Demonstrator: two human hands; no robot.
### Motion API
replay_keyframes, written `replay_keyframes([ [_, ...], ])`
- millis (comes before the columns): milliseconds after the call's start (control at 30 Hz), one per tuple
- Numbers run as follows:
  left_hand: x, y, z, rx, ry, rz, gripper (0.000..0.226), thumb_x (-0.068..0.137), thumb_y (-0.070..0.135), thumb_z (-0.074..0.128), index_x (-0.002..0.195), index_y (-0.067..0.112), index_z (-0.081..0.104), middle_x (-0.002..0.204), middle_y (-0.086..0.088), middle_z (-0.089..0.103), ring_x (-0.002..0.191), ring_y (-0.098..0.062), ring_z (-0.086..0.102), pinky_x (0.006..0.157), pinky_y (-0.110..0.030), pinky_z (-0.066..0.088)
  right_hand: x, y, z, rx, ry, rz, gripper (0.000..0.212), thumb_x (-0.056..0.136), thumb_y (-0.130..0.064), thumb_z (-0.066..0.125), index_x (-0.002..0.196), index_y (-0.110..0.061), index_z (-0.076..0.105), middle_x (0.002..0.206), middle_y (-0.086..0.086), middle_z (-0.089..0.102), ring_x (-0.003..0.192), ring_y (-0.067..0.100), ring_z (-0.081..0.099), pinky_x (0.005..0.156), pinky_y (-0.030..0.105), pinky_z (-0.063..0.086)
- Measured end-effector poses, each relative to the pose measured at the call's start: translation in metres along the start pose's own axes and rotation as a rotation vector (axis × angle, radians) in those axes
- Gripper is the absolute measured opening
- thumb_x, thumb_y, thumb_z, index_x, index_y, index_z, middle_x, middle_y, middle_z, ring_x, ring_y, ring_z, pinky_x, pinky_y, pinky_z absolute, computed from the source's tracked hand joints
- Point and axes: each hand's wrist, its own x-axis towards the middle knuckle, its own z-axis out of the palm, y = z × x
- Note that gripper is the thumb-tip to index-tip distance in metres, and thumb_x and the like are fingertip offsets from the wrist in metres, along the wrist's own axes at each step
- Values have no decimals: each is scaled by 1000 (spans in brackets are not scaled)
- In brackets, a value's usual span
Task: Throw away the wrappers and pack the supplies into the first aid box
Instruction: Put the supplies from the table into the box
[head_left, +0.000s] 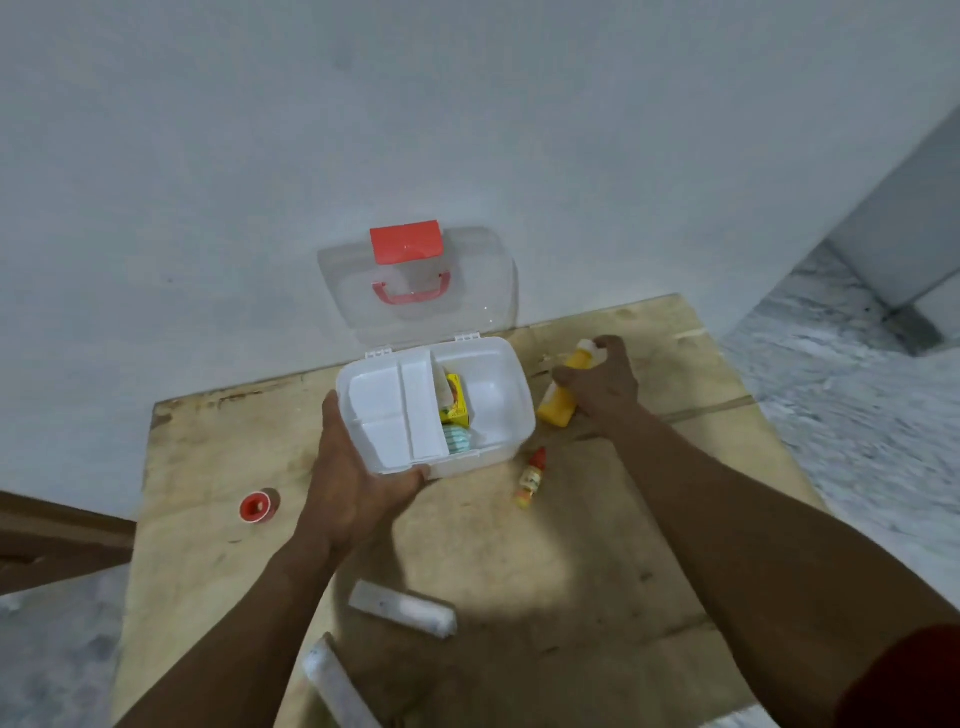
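Observation:
The white first aid box (506, 387) stands open on the plywood table, its clear lid (415, 291) with red latch and handle leaning back against the wall. Inside lie a yellow carton (455, 402) and a teal-striped packet (458, 440) beside a white divider tray. My left hand (353, 467) grips the box's near-left corner. My right hand (597, 382) is closed around a yellow bottle with a white cap (558, 402) just right of the box. A small red-capped dropper bottle (531, 475) lies in front of the box.
A red tape roll (255, 506) sits at the table's left edge. Two white wrapped rolls (402, 608) (332, 680) lie near the front of the table (519, 571). The wall stands right behind the box; the floor drops away on the right.

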Motion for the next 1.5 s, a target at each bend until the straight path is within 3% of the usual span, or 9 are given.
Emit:
replay_keyframes([
  [133,-3,1,1,-24,35,21,100,47,38,85,130,28,29,123,9,47,110,14,48,85,-6,44,-39,-3,-20,-1,76,-196,63,74,-24,77,126,-31,43,104,6,63,98,30,62,78,33,48],
  [267,-4,-6,-1,-39,52,-3,99,49,26,85,131,20,31,122,6,48,109,8,50,84,-14,46,-74,-11,-37,-34,55,-450,63,73,-17,79,124,-32,45,86,1,68,82,23,68,71,32,52],
  [433,-4,-7,-4,-32,41,4,101,49,25,85,133,14,30,122,5,46,101,4,49,72,1,39,-105,-18,-46,10,35,-637,61,72,-19,84,118,-32,46,94,-2,69,79,21,71,76,46,60],
  [533,-4,-11,-5,-49,26,0,99,51,21,87,132,17,30,121,6,47,101,18,47,72,3,40,-111,-24,-42,3,10,-728,58,71,-15,84,112,-30,46,87,4,69,72,21,70,73,43,61],
  [633,-2,-15,-5,-62,19,7,98,52,18,89,131,18,32,121,7,49,106,15,49,76,0,41,-105,-28,-29,-13,10,-809,55,71,-15,84,111,-25,47,85,6,68,65,7,65,67,30,59],
  [700,-1,-15,-3,-70,20,14,98,52,15,90,132,18,34,120,11,49,109,10,51,78,-3,44,-95,-31,-20,-38,-6,-854,55,72,-16,85,112,-21,49,88,2,68,72,5,66,72,25,59],
  [800,-1,-8,-2,-89,26,14,99,52,14,87,134,19,34,121,14,48,111,8,51,80,-4,46,-79,-34,-6,-120,-47,-908,57,73,-21,85,113,-26,45,97,1,72,87,13,68,80,32,59],
  [1267,4,-9,1,15,7,5,107,58,25,95,142,19,28,131,8,46,121,-7,51,95,-27,51,-17,-16,27,-305,-203,-988,55,68,-22,82,109,-35,47,104,3,66,100,22,60,85,35,51],
  [1500,3,-12,5,14,12,-10,106,60,23,94,142,18,27,130,12,46,120,-4,51,91,-14,49,-17,-20,26,-406,-156,-1046,41,70,-17,79,105,-17,57,100,-3,68,96,26,55,81,43,50],
])
